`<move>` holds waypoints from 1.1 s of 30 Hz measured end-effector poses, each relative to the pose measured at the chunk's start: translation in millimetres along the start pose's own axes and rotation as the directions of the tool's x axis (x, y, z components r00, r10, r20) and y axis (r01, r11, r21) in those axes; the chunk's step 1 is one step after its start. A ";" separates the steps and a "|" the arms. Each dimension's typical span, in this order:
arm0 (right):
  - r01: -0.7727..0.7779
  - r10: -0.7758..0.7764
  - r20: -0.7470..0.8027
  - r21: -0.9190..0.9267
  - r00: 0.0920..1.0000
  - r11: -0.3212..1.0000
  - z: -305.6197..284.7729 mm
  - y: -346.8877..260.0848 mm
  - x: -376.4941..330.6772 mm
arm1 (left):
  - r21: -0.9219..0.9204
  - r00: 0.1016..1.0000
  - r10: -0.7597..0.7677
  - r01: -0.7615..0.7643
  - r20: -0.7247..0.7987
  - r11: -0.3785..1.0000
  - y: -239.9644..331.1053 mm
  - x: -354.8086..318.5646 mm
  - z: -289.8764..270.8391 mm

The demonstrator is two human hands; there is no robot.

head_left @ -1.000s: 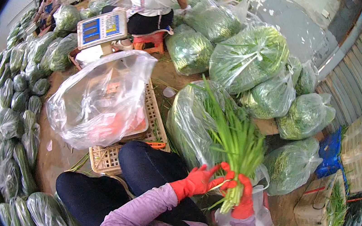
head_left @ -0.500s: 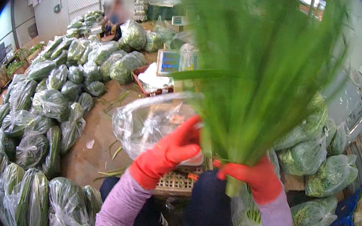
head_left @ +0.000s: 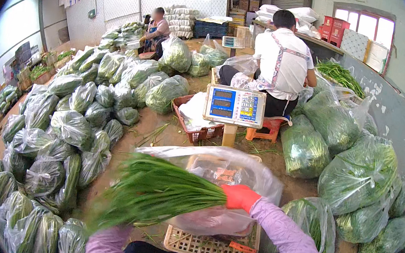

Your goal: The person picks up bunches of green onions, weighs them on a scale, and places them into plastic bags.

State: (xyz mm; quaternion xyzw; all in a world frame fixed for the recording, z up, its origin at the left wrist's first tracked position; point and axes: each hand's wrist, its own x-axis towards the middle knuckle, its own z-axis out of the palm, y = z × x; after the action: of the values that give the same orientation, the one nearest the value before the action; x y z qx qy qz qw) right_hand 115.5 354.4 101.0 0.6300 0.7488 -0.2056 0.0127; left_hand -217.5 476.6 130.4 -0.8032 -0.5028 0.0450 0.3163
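My right hand (head_left: 240, 197), in a red rubber glove, is closed round the stem end of a bunch of chives (head_left: 163, 193). The long green leaves lie sideways, fanning out to the left and drooping over my left sleeve (head_left: 107, 247). Leaves hide my left hand, so its fingers cannot be made out. Under and behind the bunch a clear plastic bag (head_left: 262, 178) lies spread wide, over the scale's platform. Below it is a tan slatted plastic crate (head_left: 182, 241), with an orange-handled tool (head_left: 243, 247) on its near right part.
A scale display (head_left: 234, 106) stands on a post straight ahead, beside a red basket (head_left: 196, 135) of white plastic. Bagged greens are heaped on the left (head_left: 72, 127) and right (head_left: 360, 170). A person in white (head_left: 283, 60) sits ahead on an orange stool (head_left: 266, 129); another person (head_left: 157, 31) sits farther back.
The chives have swung from upright in front of me down to the left and now lie sideways. My right hand has kept its grip; my left hand has gone behind the leaves.
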 end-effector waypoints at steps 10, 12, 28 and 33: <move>-0.215 0.144 -0.478 -0.097 0.866 0.972 28.2 77.5 5.3 | 0.182 0.948 0.162 -0.115 -0.275 0.977 -30.6 25.7 -2.1; -0.175 0.123 -0.426 -0.083 0.896 0.981 -29.8 22.7 -37.1 | -0.072 0.982 0.170 -0.175 -0.081 0.982 -14.4 19.8 -41.2; 0.352 0.987 0.133 0.931 -0.087 -0.095 248.9 42.0 -421.0 | -0.550 0.317 0.571 -0.782 -0.757 -0.295 311.6 -171.9 -261.2; 0.034 0.953 0.267 0.964 -0.145 -0.265 313.5 46.7 -490.8 | -0.231 -0.060 0.709 -0.923 -0.702 -0.307 409.0 -231.8 -204.7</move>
State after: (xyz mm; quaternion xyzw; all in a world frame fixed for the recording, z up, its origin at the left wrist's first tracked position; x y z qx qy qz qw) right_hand 185.6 -202.0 -63.0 0.7915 -0.1887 -0.1723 -0.5552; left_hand 67.5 67.7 10.0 -0.9443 0.3139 -0.0521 -0.0845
